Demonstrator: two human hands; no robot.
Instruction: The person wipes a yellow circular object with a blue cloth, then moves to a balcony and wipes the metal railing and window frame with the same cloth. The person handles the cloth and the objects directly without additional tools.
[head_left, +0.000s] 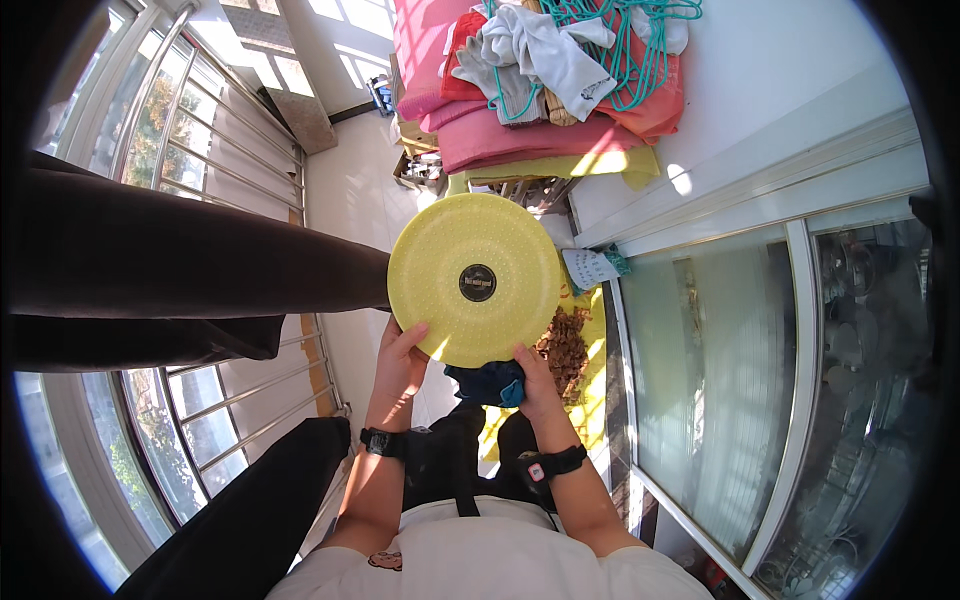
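Observation:
A round yellow disc (442, 247) with a dotted surface and a dark round centre label is held up in front of me. My left hand (401, 364) grips its lower left rim, thumb on the upper face. At its lower right rim is my right hand (536, 382), thumb at the edge, with the fingers hidden beneath. A bunched dark blue cloth (487, 384) sits under the disc's near edge, against my right hand; whether that hand also holds it, I cannot tell. Each wrist wears a black band.
Dark garments (187, 247) hang at the left before metal window rails (247, 405). Ahead, pink folded bedding (525, 142) bears gloves, a white cloth and teal hangers (645, 67). Brown dried pieces (566, 352) lie on a yellow sheet (596, 375) beside the sliding glass door (705, 375).

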